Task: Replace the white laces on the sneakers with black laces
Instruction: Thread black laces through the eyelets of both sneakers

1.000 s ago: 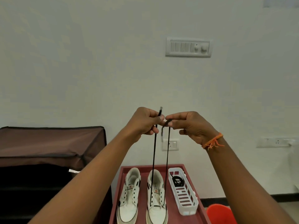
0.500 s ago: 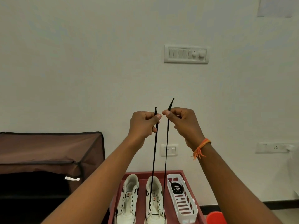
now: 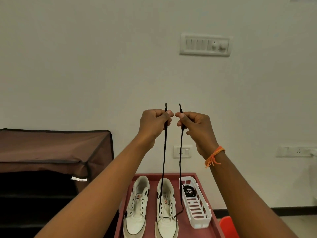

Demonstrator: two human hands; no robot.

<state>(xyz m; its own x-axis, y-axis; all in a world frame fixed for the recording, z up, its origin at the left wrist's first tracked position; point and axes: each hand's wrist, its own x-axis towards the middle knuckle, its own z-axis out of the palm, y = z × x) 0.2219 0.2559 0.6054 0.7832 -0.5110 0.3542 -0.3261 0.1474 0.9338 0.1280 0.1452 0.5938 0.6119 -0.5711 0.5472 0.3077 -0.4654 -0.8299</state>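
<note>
While both hands pinch the black lace ends aloft, left grip and right grip curled tight, it runs down into the right sneaker beside a white basket on the red surface.

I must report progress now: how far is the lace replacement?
Done: no white laces show on either sneaker. In hand: left hand and right hand pinch the black lace ends, threaded through the right sneaker's lowest eyelets. Left: remaining eyelets, the left sneaker; the basket holds another black coil.
</note>
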